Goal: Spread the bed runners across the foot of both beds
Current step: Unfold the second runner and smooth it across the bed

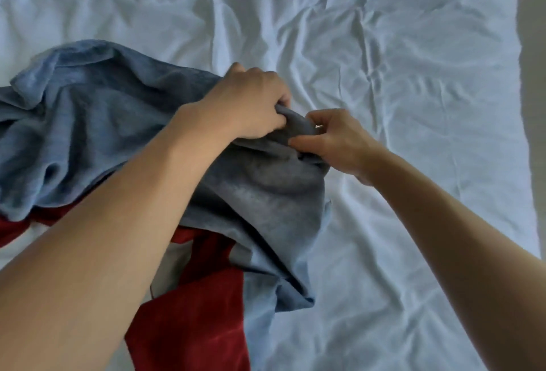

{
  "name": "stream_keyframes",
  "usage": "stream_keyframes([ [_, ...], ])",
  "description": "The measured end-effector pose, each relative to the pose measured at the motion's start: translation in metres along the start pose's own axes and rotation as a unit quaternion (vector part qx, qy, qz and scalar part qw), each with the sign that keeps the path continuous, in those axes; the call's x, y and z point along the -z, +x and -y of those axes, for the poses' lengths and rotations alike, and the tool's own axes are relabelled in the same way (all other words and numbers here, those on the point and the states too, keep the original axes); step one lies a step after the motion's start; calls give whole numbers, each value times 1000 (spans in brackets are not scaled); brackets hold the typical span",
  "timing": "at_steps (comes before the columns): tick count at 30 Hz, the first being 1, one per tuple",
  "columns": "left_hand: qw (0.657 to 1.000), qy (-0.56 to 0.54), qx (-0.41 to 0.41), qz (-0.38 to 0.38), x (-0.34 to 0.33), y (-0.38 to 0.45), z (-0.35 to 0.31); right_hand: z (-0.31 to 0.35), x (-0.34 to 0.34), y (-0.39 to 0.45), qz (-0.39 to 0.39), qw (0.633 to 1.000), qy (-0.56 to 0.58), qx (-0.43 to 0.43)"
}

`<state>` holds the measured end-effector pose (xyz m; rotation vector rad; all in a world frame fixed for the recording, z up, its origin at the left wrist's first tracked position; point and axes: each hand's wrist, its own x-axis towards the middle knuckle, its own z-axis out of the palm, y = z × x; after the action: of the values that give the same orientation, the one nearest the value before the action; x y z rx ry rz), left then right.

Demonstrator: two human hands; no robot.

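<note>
A crumpled blue bed runner [88,122] lies bunched on the left half of the white bed sheet [399,75]. Beneath it a dark red runner [201,311] shows at the lower left, partly covered by the blue cloth and my left forearm. My left hand [251,104] grips a fold of the blue runner near the middle of the bed. Just to its right, my right hand [334,140] pinches the same fold between thumb and fingers. The two hands are almost touching, with the cloth raised slightly between them.
The wrinkled white sheet covers the bed across the whole view. The bed's right edge [520,104] runs down the far right, with a dim floor strip [534,45] beyond it.
</note>
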<state>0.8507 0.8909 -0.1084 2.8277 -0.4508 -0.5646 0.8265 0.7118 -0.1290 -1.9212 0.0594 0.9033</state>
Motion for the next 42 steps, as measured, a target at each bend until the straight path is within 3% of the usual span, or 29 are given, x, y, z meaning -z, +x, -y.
stream_keyframes([
  [6,996,-11,71,-60,10,12,4,-7,3,-4,75,997,-1,4],
  [12,986,59,122,-100,9,9,21,-13,16,-8,134,969,205,-15],
  [16,973,75,180,-123,5,6,26,-13,24,-5,153,982,112,-5],
  [23,997,-65,-7,31,-4,33,-39,-24,20,3,80,997,11,-3],
  [25,994,-67,-31,79,-10,36,-47,-30,22,3,78,997,25,-15],
  [28,980,-152,-14,127,-11,36,-43,-40,25,1,80,996,30,-30],
  [33,987,-153,39,17,-6,31,-17,-39,33,-2,113,991,73,-17],
  [37,984,-129,114,-51,-7,24,3,-43,43,-9,130,990,40,-28],
  [39,986,-104,120,-50,-10,21,-5,-45,58,-12,116,993,15,-35],
  [42,995,-90,47,-11,-14,28,-41,-42,77,-13,77,995,-65,-16],
])
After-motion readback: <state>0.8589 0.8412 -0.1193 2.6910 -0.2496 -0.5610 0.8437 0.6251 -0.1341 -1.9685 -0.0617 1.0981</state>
